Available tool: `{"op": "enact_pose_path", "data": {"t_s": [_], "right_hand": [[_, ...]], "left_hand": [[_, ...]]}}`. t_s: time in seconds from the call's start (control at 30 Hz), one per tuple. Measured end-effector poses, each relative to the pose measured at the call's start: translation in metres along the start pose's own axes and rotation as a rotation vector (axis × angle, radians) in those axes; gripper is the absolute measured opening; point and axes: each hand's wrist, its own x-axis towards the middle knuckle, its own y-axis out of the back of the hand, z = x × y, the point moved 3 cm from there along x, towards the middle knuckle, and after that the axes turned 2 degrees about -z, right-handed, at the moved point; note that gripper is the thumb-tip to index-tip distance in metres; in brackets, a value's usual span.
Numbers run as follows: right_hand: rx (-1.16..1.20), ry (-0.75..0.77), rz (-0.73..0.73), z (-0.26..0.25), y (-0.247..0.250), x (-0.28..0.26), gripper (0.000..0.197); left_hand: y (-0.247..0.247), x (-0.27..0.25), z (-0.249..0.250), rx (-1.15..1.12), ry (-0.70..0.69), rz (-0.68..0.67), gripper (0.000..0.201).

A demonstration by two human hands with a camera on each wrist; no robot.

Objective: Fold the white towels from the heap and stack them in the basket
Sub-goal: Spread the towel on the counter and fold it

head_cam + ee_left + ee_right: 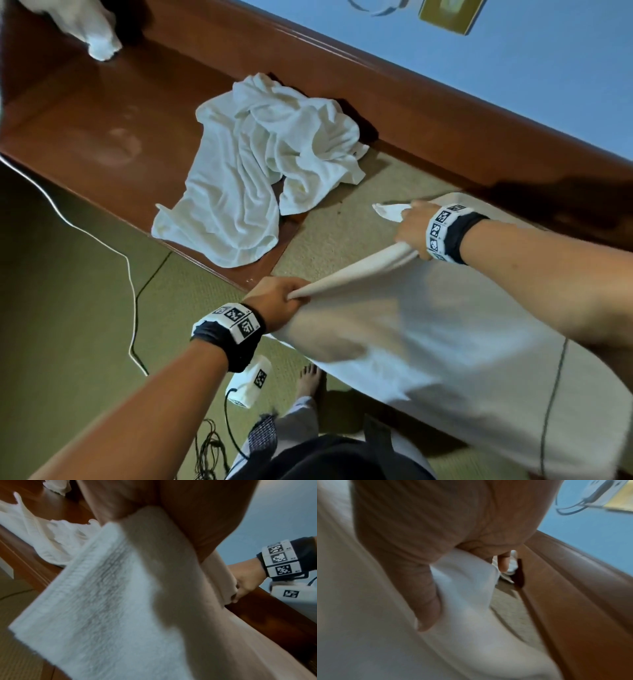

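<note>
While a white towel (445, 329) was gripped taut by its top edge in the left hand (277, 301) and right hand (412, 228), near the heap (260, 164), halving was judged next.

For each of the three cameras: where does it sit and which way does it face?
Head: looks down over both forearms at the left hand and right hand gripping a towel; heap beyond.
Left wrist: looks along the palm, across the towel, at the right hand.
Right wrist: looks along curled fingers on the towel.
Shared: the towel.
</note>
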Motion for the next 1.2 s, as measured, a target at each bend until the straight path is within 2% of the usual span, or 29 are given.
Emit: {"op": "enact_pose_path", "data": {"t_s": [0.03, 0.13, 0.2, 0.27, 0.33, 0.37, 0.43, 0.5, 0.57, 0.67, 0.8, 0.87, 0.93, 1.03, 1.1, 1.17, 1.2], "right_hand": [[-0.024, -0.042, 0.019, 0.019, -0.003, -0.002, 0.058], [-0.232, -0.148, 0.008, 0.055, -0.004, -0.014, 0.03], [-0.15, -0.192, -0.01, 0.063, 0.013, -0.032, 0.014], [-0.092, -0.272, 0.066, 0.069, 0.045, -0.046, 0.015], [-0.087, -0.298, 0.195, 0.077, 0.092, -0.062, 0.015], [-0.038, -0.293, 0.31, 0.083, 0.118, -0.069, 0.014], [0.04, -0.297, 0.549, 0.094, 0.163, -0.094, 0.014], [0.125, -0.304, 0.739, 0.101, 0.196, -0.12, 0.017], [0.145, -0.312, 0.887, 0.106, 0.216, -0.145, 0.024], [0.172, -0.326, 1.031, 0.121, 0.214, -0.178, 0.031], [0.294, -0.401, 1.162, 0.154, 0.165, -0.23, 0.045], [0.35, -0.449, 1.242, 0.173, 0.127, -0.26, 0.046], [0.383, -0.475, 1.256, 0.193, 0.077, -0.283, 0.045], [0.392, -0.511, 1.228, 0.219, -0.015, -0.308, 0.043], [0.469, -0.597, 1.15, 0.231, -0.086, -0.319, 0.036], [0.63, -0.709, 1.045, 0.238, -0.163, -0.329, 0.028], [0.665, -0.738, 0.988, 0.239, -0.202, -0.33, 0.031]], "left_hand": [[0.003, 0.001, -0.003, 0.012, 0.017, -0.001, 0.025], [0.018, 0.001, -0.013, 0.019, 0.069, 0.038, 0.025], [0.036, -0.002, -0.016, 0.039, 0.104, 0.086, 0.025], [0.064, -0.008, -0.018, 0.081, 0.144, 0.162, 0.025], [0.102, -0.02, -0.015, 0.096, 0.193, 0.282, 0.023], [0.123, -0.03, -0.012, 0.099, 0.225, 0.35, 0.023], [0.163, -0.053, 0.002, 0.101, 0.261, 0.515, 0.031], [0.185, -0.074, 0.023, 0.048, 0.233, 0.634, 0.04], [0.182, -0.083, 0.055, -0.014, 0.143, 0.608, 0.042], [0.144, -0.082, 0.11, -0.065, 0.032, 0.451, 0.038], [0.074, -0.078, 0.196, -0.076, -0.144, 0.25, 0.032], [0.031, -0.075, 0.236, -0.15, -0.235, 0.131, 0.027], [-0.02, -0.071, 0.273, -0.21, -0.31, 0.019, 0.031], [-0.105, -0.061, 0.325, -0.194, -0.395, -0.144, 0.016], [-0.164, -0.055, 0.356, -0.202, -0.421, -0.253, 0.01], [-0.228, -0.049, 0.38, -0.196, -0.444, -0.371, 0.02], [-0.26, -0.049, 0.389, -0.184, -0.45, -0.451, 0.026]]}}
